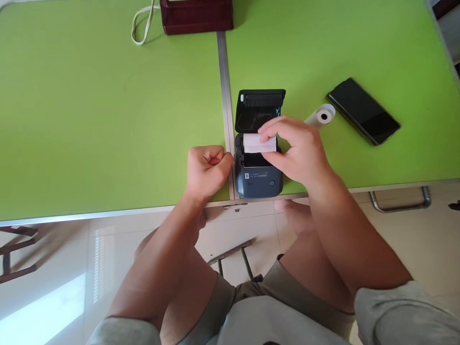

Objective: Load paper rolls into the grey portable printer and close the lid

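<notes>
A small dark-blue label printer [259, 184] sits at the table's near edge, its black lid [260, 110] raised. My right hand [296, 146] is closed on a small white paper roll [253, 142], fingers over its top and thumb beneath, at the printer's open compartment. How deep the roll sits is partly hidden by the hand. My left hand [209, 170] rests as a fist on the table just left of the printer, its thumb side close to the casing; nothing shows in it. Beyond my right hand lies a second white paper roll [318, 116], partly covered by that hand.
A dark smartphone [363, 111] lies to the right on the green table [108, 105]. At the far edge stands a dark red object [197, 18] beside a white cord [138, 28]. A metal strip [223, 81] divides the tabletop.
</notes>
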`<state>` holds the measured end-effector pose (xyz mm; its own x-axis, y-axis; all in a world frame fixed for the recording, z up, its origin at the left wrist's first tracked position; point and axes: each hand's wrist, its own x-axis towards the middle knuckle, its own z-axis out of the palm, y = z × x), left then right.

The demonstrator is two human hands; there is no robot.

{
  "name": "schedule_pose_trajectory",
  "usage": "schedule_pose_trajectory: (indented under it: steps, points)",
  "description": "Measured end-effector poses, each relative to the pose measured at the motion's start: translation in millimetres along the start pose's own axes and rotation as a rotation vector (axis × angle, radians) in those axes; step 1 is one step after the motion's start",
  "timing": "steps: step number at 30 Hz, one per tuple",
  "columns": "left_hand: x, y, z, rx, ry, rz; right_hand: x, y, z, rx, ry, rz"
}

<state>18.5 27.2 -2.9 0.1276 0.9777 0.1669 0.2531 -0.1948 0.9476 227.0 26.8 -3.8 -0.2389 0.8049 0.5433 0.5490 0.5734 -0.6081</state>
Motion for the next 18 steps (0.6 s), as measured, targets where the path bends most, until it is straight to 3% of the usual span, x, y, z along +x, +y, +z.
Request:
schedule_pose_trajectory:
  steps: [4,10,15,17,18]
  points:
    - [1.5,0.0,-0.5,0.024,-0.021,0.015,0.4,-3.1,-1.2,0.013,0.000,0.049]
    - [3.6,-11.3,-1.7,0.135,-0.032,0.030,-3.2,-11.8,-11.1,0.108,-0.071,-0.001]
    - [2.3,-26.9,-1.1,0.298,-0.208,0.125,-7.5,-16.6,-16.8,0.216,-0.227,-0.041]
    - [3.0,-29.7,-1.9,0.360,-0.273,0.144,-8.5,-12.2,-15.7,0.304,-0.195,-0.037]
    - [3.6,-30.3,-2.6,0.378,-0.299,0.150,-9.2,-8.6,-13.9,0.340,-0.119,-0.017]
